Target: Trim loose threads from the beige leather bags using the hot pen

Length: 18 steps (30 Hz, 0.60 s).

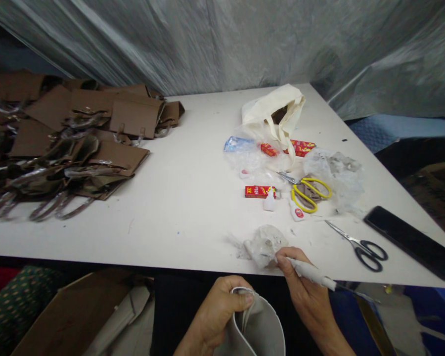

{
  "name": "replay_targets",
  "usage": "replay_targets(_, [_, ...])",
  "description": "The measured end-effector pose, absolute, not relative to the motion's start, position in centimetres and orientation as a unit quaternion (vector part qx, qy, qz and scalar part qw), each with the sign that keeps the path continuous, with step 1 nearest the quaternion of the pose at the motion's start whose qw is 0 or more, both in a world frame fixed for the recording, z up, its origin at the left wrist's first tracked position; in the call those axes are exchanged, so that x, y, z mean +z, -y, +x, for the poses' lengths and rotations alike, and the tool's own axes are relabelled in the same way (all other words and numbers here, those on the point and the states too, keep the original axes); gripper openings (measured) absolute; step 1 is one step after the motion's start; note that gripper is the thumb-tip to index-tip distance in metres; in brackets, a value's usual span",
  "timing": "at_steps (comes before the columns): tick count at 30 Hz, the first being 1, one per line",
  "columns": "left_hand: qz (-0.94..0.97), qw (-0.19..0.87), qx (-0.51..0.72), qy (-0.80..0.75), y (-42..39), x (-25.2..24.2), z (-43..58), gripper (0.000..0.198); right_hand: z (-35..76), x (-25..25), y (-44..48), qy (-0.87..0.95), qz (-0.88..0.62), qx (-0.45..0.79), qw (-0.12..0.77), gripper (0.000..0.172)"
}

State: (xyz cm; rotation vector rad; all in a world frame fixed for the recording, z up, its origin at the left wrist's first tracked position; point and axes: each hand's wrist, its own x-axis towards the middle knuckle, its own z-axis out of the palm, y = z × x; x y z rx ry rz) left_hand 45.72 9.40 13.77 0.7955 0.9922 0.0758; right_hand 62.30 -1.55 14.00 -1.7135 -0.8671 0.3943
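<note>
**Both hands at work at the table's near edge**

The left hand (217, 309) is closed on the rim of a grey curved sheet with a white edge (261, 331), held low, below the front of the white table (193, 198). Just beside it, the right hand (300, 287) pinches a slim white stick-shaped tool (313, 274), its tip touching a crumpled wad of clear plastic (265, 244) at the table's edge. Farther right lie black-handled scissors (361, 244) and a black phone (411, 242); behind them, yellow-handled scissors (307, 193); far left, a heap of brown bags (66, 143)

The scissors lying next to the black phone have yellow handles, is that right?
Not quite. In the head view, the scissors lying next to the black phone have black handles. The yellow-handled scissors lie farther back.
</note>
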Motion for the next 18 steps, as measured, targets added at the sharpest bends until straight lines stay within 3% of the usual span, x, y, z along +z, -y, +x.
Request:
replay_targets(4, [0.342, 0.814, 0.032, -0.468, -9.6, 13.1, 45.6, 0.032, 62.1, 13.9, 2.6, 0.318, -0.726, 0.191, 0.579, 0.023])
replay_targets(10, [0.322, 0.834, 0.026, -0.448, -9.7, 12.6, 45.4, 0.031, 61.0, 13.3, 4.0, 0.280, -0.672, 0.373, 0.576, 0.040])
replay_targets(18, [0.312, 0.843, 0.026, -0.437, -9.6, 12.9, 45.6, 0.029, 60.5, 13.3, 3.9, 0.278, -0.678, 0.383, 0.563, 0.041])
